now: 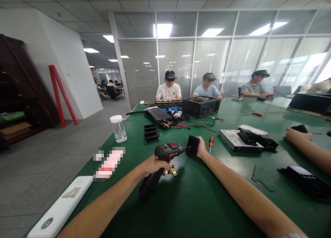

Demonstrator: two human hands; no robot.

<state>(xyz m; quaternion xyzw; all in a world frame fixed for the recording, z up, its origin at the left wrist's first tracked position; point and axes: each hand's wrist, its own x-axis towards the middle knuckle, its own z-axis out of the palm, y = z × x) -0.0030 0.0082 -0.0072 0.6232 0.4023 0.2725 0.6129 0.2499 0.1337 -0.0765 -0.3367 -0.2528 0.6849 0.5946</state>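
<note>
My left hand (154, 166) is wrapped round the handle of a black and red cordless drill (167, 151). The drill's nose points right, with its tip at a small black box-like part (192, 145). My right hand (201, 148) grips that part from its right side and holds it up on edge; whether the bit is in a screw is too small to tell. Beneath the drill, several brass-coloured metal pieces (171, 169) lie on the green table (181, 203). An orange-handled screwdriver (211, 141) rests just right of my right hand.
Black trays (151, 132) and a lidded clear jar (118, 129) stand left. Behind are a black computer case (200, 107) and cables. A metal drive-like box (240, 141) lies right, near a co-worker's hand (298, 136). A white oblong device (62, 207) lies along the left edge.
</note>
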